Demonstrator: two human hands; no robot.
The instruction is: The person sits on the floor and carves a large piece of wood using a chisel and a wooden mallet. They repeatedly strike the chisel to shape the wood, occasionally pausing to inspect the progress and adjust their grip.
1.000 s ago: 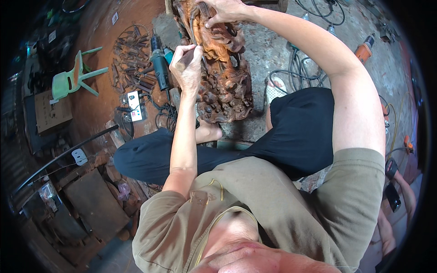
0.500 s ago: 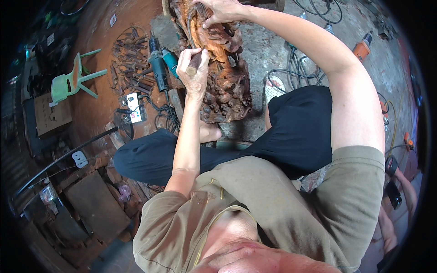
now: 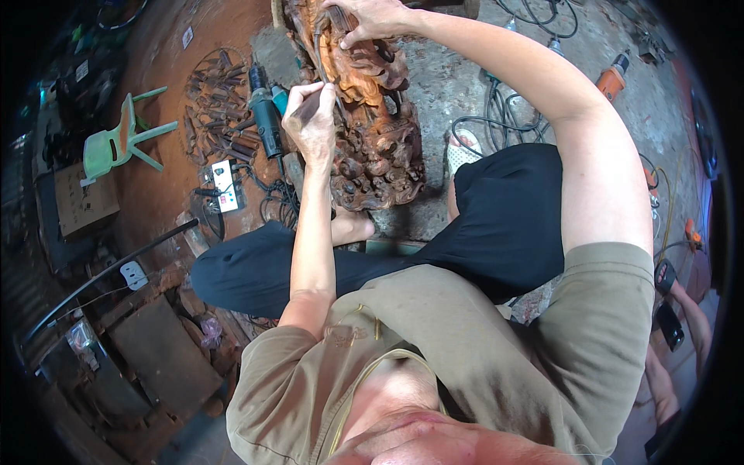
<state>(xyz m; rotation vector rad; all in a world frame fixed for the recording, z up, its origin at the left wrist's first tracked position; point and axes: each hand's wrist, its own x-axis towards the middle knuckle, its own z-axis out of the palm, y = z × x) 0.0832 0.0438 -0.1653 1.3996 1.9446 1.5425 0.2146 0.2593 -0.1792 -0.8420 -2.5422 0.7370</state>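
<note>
A reddish-brown carved wood sculpture (image 3: 376, 132) stands on the ground in front of my crossed legs in dark trousers (image 3: 496, 225). My left hand (image 3: 310, 120) is closed on a slender carving tool (image 3: 316, 94), whose tip is against the left side of the carving. My right hand (image 3: 372, 15) sits on the carving's top with its fingers curled over the wood. A thin dark curved piece runs down beside that hand; what it is I cannot tell.
A dark power tool (image 3: 263, 116), several chisels (image 3: 221, 93) and a white power strip (image 3: 225, 186) lie left of the carving. A green plastic chair (image 3: 116, 143) and cardboard box (image 3: 85, 201) lie farther left. Cables (image 3: 496, 116) and an orange drill (image 3: 612, 77) are right. Another person's arm (image 3: 690, 325) is at lower right.
My left hand has shifted slightly beside the carving with the tool in it. My right hand stays on the top of the carving.
</note>
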